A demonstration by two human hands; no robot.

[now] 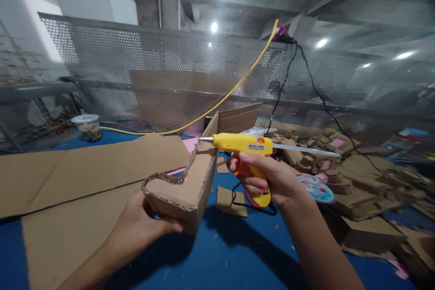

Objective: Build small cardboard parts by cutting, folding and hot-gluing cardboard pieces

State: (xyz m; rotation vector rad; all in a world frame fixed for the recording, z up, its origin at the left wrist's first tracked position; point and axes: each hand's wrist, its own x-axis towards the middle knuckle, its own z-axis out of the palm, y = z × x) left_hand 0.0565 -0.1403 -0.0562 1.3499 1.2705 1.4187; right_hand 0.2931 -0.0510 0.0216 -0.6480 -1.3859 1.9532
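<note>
My left hand (149, 222) is closed around the lower end of an L-shaped cardboard piece (195, 181), which is tilted up off the table. Glue glistens along its inner edge. In my right hand (261, 174) is a yellow hot glue gun (234, 142) with an orange trigger, my fingers wrapped round its handle. A clear glue stick (306, 149) juts from its back. The metal nozzle points left, over the upper part of the cardboard piece; whether it touches cannot be made out.
Large cardboard sheets (84, 199) lie left on the blue table (231, 253). A lidded plastic cup (90, 128) stands behind them. Cut cardboard pieces (360, 190) are heaped at the right. A yellow cable (204, 115) and black cords (285, 81) hang before a perforated metal panel (190, 54).
</note>
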